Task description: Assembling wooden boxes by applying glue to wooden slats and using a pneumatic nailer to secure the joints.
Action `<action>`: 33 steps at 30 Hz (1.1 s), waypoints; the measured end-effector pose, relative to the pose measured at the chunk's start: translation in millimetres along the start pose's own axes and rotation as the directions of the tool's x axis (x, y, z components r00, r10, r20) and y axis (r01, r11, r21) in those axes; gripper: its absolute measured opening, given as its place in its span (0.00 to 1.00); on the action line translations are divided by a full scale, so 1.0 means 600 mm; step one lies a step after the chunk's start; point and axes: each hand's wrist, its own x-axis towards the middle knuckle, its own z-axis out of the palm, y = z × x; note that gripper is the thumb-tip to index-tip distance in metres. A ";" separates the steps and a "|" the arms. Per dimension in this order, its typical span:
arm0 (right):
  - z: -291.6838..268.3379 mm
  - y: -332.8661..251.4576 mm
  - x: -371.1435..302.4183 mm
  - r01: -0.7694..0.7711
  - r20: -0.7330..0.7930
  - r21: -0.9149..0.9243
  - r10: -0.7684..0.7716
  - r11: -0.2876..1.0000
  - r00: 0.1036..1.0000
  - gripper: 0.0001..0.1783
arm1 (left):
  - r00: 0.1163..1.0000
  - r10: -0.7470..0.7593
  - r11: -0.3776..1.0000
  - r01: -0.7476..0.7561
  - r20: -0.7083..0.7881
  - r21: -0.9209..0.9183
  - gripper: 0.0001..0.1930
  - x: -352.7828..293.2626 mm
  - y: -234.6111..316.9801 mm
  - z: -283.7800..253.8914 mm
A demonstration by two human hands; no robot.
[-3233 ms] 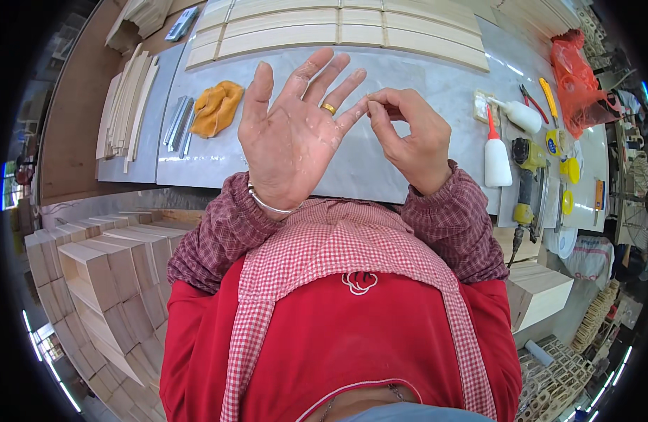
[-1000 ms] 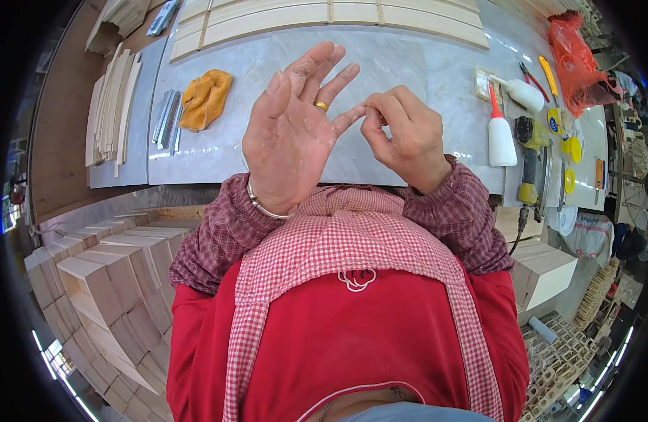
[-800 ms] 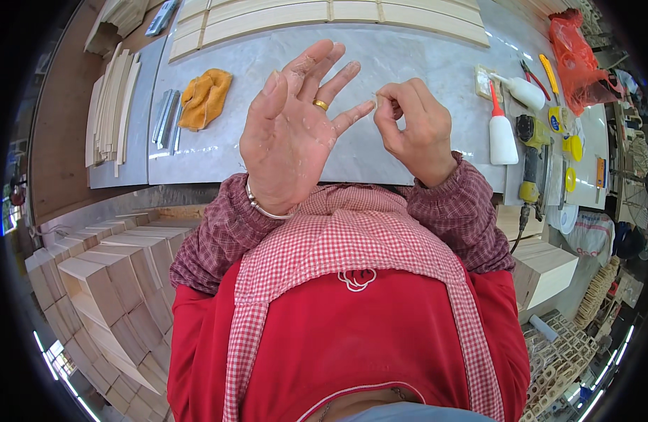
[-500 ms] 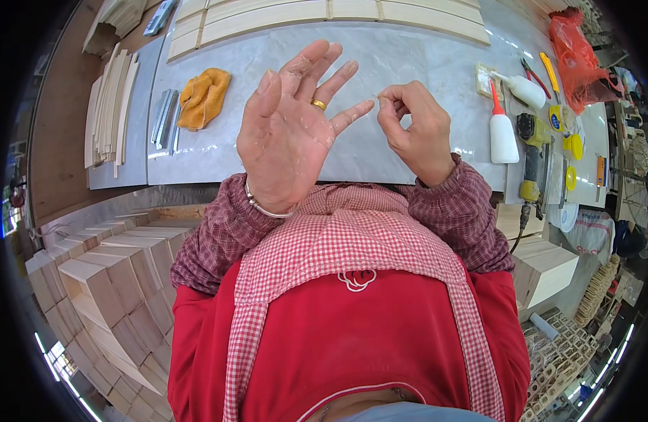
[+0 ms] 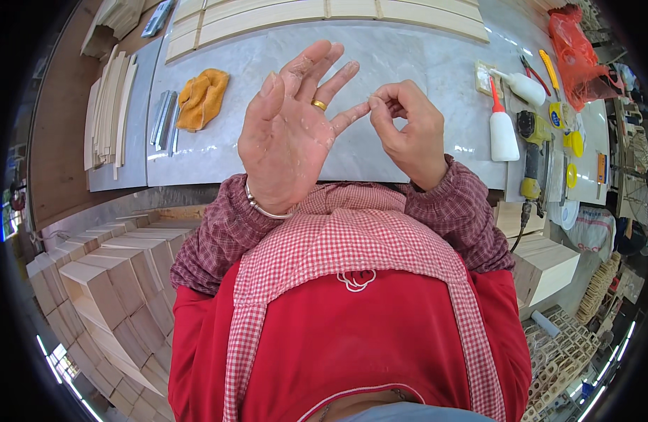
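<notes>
My left hand (image 5: 292, 130) is held up over the table with its palm turned toward me and its fingers spread. Pale flakes and a whitish film cling to its palm and fingertips; a gold ring is on one finger and a bangle circles the wrist. My right hand (image 5: 412, 126) is closed in a pinch, thumb and forefinger meeting at the tip of the left little finger (image 5: 352, 117). Any small flake between those fingertips is too small to make out. Neither hand carries a tool.
On the grey tabletop (image 5: 380, 60), wooden boards (image 5: 268, 22) lie at the back. An orange cloth (image 5: 201, 98), metal strips (image 5: 163, 119) and wood slats (image 5: 113, 112) are left. A red-tipped white bottle (image 5: 503, 133) and a nail gun (image 5: 531, 151) lie right. Wooden boxes (image 5: 106, 281) stand lower left.
My right hand has moved slightly left, so its pinch now meets the left little fingertip; a small gap was there before. The left hand has hardly moved.
</notes>
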 end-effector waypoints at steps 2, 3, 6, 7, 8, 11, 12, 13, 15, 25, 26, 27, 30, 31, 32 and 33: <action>0.006 0.007 0.000 0.044 -0.029 -0.057 -0.046 0.997 0.999 0.02 | 1.000 -0.006 1.000 0.006 -0.011 0.006 0.33 0.000 -0.001 0.001; 0.008 0.011 -0.001 0.065 -0.043 -0.086 -0.069 0.994 0.997 0.02 | 1.000 -0.009 1.000 0.009 -0.016 0.009 0.33 0.001 -0.002 0.001; -0.009 0.032 -0.009 -0.159 -0.041 0.017 0.159 0.987 0.986 0.02 | 1.000 0.017 1.000 -0.017 0.012 -0.011 0.33 0.001 0.005 0.000; -0.017 0.039 -0.012 -0.267 -0.033 0.069 0.270 0.961 0.962 0.03 | 0.999 0.030 0.999 -0.029 0.027 -0.020 0.33 0.002 0.007 0.000; -0.021 0.041 -0.012 -0.372 -0.019 0.119 0.377 0.921 0.926 0.03 | 0.998 0.043 0.999 -0.042 0.042 -0.030 0.33 0.003 0.009 0.000; -0.014 0.020 -0.014 -0.318 0.001 0.173 0.323 0.932 0.946 0.04 | 1.000 0.026 0.997 -0.026 -0.004 -0.070 0.34 0.000 0.007 -0.001; -0.012 0.011 -0.011 -0.289 0.005 0.197 0.294 0.937 0.956 0.04 | 1.000 0.015 0.996 -0.017 -0.022 -0.092 0.34 0.003 0.006 -0.002; -0.011 0.004 -0.010 -0.260 0.009 0.221 0.265 0.940 0.964 0.04 | 0.999 0.005 0.993 -0.010 -0.041 -0.115 0.35 0.005 0.005 -0.002; -0.008 -0.007 -0.010 -0.195 -0.009 0.184 0.200 0.964 0.980 0.05 | 0.999 0.007 0.993 -0.013 -0.043 -0.119 0.36 0.006 0.006 -0.002; 0.014 -0.036 -0.005 0.162 -0.049 -0.085 -0.167 0.983 0.985 0.08 | 0.999 0.043 0.995 -0.045 -0.017 -0.088 0.39 0.007 0.002 -0.004; 0.018 -0.037 -0.006 0.170 -0.040 -0.120 -0.176 0.978 0.984 0.09 | 0.999 0.051 0.996 -0.051 0.000 -0.069 0.38 0.006 0.001 -0.004; 0.020 -0.037 -0.006 0.178 -0.030 -0.154 -0.185 0.972 0.982 0.09 | 0.998 0.058 0.997 -0.057 0.017 -0.049 0.38 0.006 0.000 -0.004; 0.023 -0.037 -0.005 0.187 -0.005 -0.203 -0.192 0.961 0.981 0.10 | 0.995 0.081 0.997 -0.081 0.055 -0.002 0.37 0.005 -0.006 -0.009; 0.024 -0.037 -0.005 0.187 0.009 -0.218 -0.190 0.958 0.982 0.10 | 0.992 0.096 0.995 -0.099 0.078 0.025 0.37 0.005 -0.008 -0.012; 0.025 -0.036 -0.004 0.188 0.022 -0.233 -0.188 0.954 0.982 0.10 | 0.989 0.111 0.992 -0.116 0.100 0.051 0.37 0.005 -0.011 -0.015; 0.026 -0.036 -0.003 0.189 0.036 -0.248 -0.185 0.950 0.982 0.10 | 0.985 0.124 0.988 -0.134 0.124 0.077 0.37 0.005 -0.012 -0.016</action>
